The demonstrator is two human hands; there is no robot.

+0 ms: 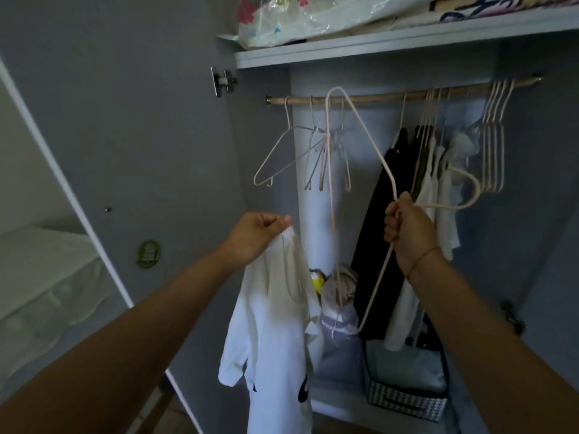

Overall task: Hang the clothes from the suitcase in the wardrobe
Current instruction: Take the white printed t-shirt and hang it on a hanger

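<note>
1. Where the L hand (257, 234) closes, thumb & fingertips (283, 220) pinch the top edge of a white T-shirt (275, 324). The rest of the shirt hangs free below, before the wardrobe's lower left, not yet on any hanger.
2. R hand (407, 233): fingers curled tight round a pale wire hanger (375, 145), gripped about where hook meets body. Hook points right and the triangle stands on end, w/ one corner up by the rail (376, 97) & the other low. Hanger is off the rail.
3. Betw. the hands: shirt & hanger are apart, not touching.
4. Beyond: rail carries empty hangers (326, 134) at left & more at far right, w/ a black garment (382, 233) & white ones hung right of centre. A free stretch of rail lies betw. the left bunch & the dark clothes. Suitcase not in view.
5. Step in hand (judged): dress the hanger. To do it well:
   - Turn the hanger level, hook up.
   - Feed one arm through the neck opening, not the hem, then ease the 2nd shoulder on w/o stretching the collar.
   - Hold the L pinch until both shoulders sit, since thin cotton will likely slip off smooth wire.
   - Square the seams, then hook onto the free stretch, clear of the tangled empties.
</note>
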